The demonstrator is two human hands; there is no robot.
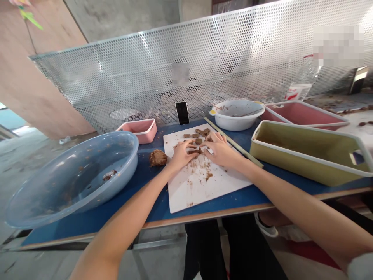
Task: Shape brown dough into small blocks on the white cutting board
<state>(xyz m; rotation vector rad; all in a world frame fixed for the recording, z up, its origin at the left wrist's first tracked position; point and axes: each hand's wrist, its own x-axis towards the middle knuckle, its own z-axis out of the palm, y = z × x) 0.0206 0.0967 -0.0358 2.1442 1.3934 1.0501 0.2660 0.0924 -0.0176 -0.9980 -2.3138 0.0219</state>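
Both hands meet over a white board [189, 194] scattered with brown crumbs and smears. My left hand [181, 154] has its thumb and fingers curled round the left end of a small brown clay-like piece [193, 151]. At that piece's right end, my right hand [219, 149] grips with thumb and bent fingers. Just beyond the fingertips lie several brown pieces [198, 141], small and blocky, partly hidden by the hands. A rough brown lump [157, 158] rests on the blue table beside the board's left edge.
At left stands a large blue basin [128, 171], with a pink box [148, 132] behind it. A phone [182, 113] leans against the perforated metal screen [131, 77]. To the right are a pale stick [236, 144], a white basin [237, 120], a green box [303, 165] and a pink tray [314, 112].
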